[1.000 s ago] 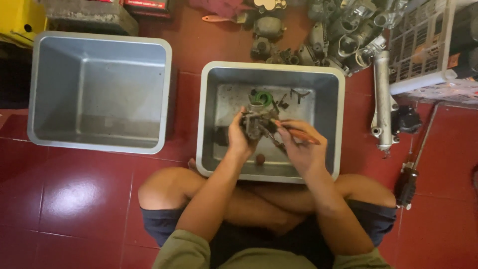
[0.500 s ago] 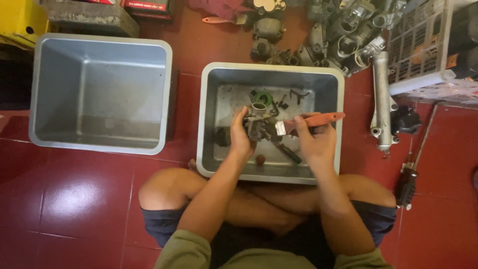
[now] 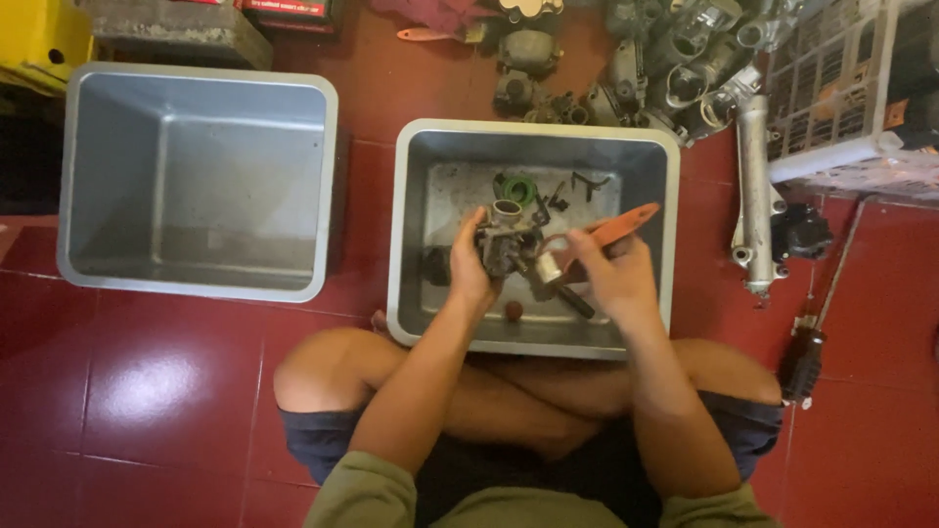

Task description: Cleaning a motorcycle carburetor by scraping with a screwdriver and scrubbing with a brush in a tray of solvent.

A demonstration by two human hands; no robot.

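Okay, your left hand wraps its fingers tight round the small metal carburettor, held up over the middle of the grey tub, and your right hand pinches the orange-handled brush with its head just beside the part. Keep the part low over the tub so drips and loose bits land inside, grip firm, short strokes, and mind the green ring on the tub floor

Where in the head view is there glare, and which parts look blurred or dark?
Head view: soft glare on the red floor tiles; the left hand and right hand sharp enough; the metal part they hold dark, details unclear; top corners dim.
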